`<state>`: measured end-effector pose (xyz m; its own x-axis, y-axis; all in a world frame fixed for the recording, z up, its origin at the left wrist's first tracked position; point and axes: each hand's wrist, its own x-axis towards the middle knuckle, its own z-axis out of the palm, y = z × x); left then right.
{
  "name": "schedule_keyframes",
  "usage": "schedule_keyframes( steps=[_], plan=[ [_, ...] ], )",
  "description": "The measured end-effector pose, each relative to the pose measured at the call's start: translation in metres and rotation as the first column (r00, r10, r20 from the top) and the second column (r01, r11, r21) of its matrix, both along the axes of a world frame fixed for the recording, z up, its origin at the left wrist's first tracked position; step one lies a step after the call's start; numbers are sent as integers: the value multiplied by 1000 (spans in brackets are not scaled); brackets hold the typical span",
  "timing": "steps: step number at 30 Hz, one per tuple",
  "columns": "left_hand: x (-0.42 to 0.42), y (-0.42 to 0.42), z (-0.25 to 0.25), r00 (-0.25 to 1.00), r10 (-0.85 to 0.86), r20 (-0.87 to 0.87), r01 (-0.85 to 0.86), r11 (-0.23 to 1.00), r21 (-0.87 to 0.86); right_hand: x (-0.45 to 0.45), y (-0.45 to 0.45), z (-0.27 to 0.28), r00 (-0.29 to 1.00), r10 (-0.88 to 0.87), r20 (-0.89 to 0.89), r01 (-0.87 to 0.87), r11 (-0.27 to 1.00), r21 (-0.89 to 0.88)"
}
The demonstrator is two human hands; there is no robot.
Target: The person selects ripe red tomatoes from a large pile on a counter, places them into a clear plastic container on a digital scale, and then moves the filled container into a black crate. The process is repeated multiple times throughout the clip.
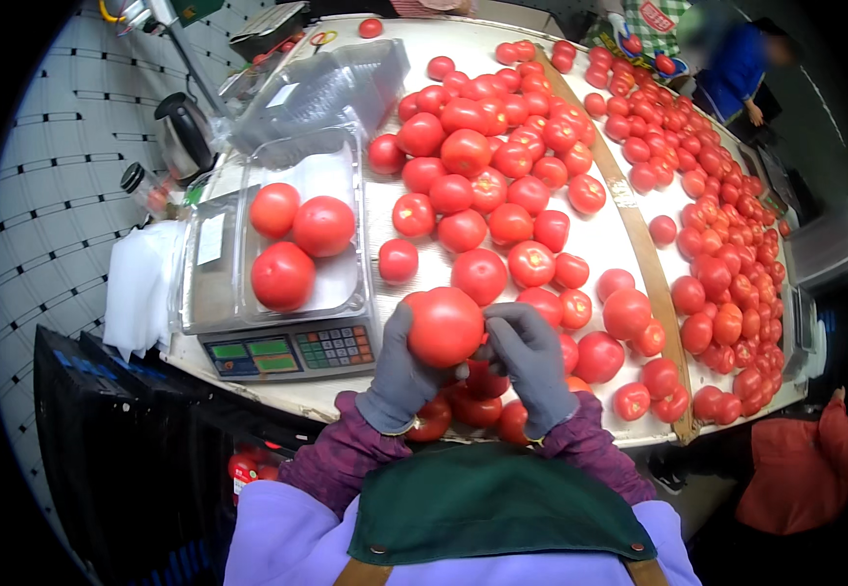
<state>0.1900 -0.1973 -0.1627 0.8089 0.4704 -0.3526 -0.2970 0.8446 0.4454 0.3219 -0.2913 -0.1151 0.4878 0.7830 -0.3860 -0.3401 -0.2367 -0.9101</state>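
Observation:
My left hand [402, 381], in a grey glove, is closed around a large red tomato [444, 327] above the table's near edge. At the tomato's right side is my right hand [526, 359], also gloved, its thumb and fingertips pinched together; a small red bit shows by them, and I cannot tell what it is. Left of my hands, an open clear plastic clamshell tray [356, 183] holds three tomatoes [283, 276] on a white liner. The tray rests on a digital scale [288, 355] with a keypad. Loose tomatoes [466, 152] are heaped beyond my hands.
A wooden divider strip [640, 234] crosses the white table, with another tomato heap [717, 271] to its right. White liners [142, 282] stack left of the scale. A kettle [184, 135] stands at the far left, black crates [116, 439] at lower left. Other people stand around the right side.

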Motion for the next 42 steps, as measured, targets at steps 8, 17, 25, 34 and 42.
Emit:
schedule_keyframes(
  steps=[8,17,25,34,42],
  plan=[
    [-18,-3,10,983,59,175,-47,996,-74,1,21,2,468,167,868,-490,866,98],
    [-95,-3,24,918,347,-193,-211,838,504,-15,174,24,249,22,968,-630,763,145],
    [-183,16,-10,683,698,-214,-460,639,617,-9,279,-6,-58,149,987,-602,784,-153],
    [-294,107,-61,139,962,-236,-724,261,639,14,169,-7,977,150,152,-175,971,162],
    [-240,170,15,543,803,244,-822,450,348,-39,121,-28,819,509,-263,-520,854,32]
  ],
)
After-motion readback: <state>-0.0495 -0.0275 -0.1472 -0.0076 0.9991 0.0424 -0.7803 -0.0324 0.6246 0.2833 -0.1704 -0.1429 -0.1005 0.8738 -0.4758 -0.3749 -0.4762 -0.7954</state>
